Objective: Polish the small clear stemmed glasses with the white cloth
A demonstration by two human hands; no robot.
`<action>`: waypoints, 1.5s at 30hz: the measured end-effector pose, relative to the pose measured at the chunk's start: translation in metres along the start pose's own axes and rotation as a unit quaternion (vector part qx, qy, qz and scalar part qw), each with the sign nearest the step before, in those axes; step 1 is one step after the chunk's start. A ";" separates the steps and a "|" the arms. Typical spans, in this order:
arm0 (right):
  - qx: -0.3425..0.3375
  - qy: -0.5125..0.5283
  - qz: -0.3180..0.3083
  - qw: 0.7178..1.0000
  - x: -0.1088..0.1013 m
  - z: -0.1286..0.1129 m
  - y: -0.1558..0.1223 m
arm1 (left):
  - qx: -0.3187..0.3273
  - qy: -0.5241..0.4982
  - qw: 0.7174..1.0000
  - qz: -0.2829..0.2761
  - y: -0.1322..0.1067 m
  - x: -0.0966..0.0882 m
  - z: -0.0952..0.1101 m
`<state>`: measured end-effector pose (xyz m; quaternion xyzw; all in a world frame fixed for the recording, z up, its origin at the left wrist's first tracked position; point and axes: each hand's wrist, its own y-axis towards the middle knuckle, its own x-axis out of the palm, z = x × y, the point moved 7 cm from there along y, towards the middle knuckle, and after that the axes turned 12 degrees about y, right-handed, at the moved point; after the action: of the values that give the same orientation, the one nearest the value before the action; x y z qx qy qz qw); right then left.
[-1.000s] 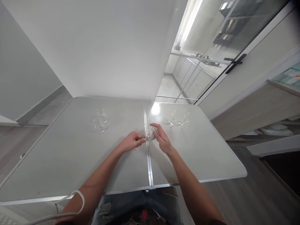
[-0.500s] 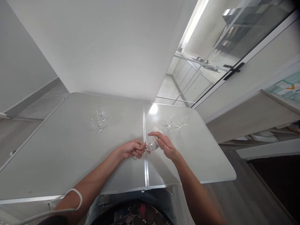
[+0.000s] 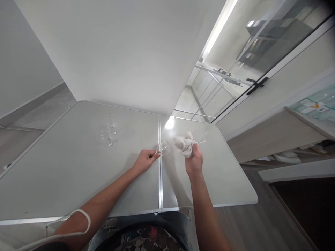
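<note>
My left hand pinches the stem of a clear wine glass and holds it tilted above the table's middle seam. My right hand is closed on a crumpled white cloth, a short way right of the glass and apart from it. Both hands hover over the grey folding table.
Several clear glasses stand in a group at the table's far left. More clear glasses stand at the far right, just behind the cloth. A white wall runs behind the table, a glass partition to its right, and a wooden counter beyond that.
My right hand has pulled the cloth out of the glass and moved right. My left hand has kept the glass by its stem.
</note>
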<state>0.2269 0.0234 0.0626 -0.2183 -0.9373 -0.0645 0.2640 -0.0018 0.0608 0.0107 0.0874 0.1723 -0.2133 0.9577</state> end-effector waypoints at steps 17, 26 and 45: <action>-0.036 -0.120 -0.143 0.982 0.070 0.037 -0.031 | -0.131 -0.408 0.882 -0.196 -0.010 0.039 0.010; -0.161 -0.394 -0.252 0.869 0.107 0.016 -0.021 | -0.023 -0.079 0.996 -0.030 -0.007 0.012 0.010; -0.234 -0.548 -0.139 0.791 0.102 0.082 -0.064 | -0.133 -0.456 0.879 0.049 -0.010 0.030 -0.020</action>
<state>0.0820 0.0238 0.0458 -0.1396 -0.9012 -0.1872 -0.3652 0.0131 0.0456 -0.0195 -0.1392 -0.2611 -0.1578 0.9421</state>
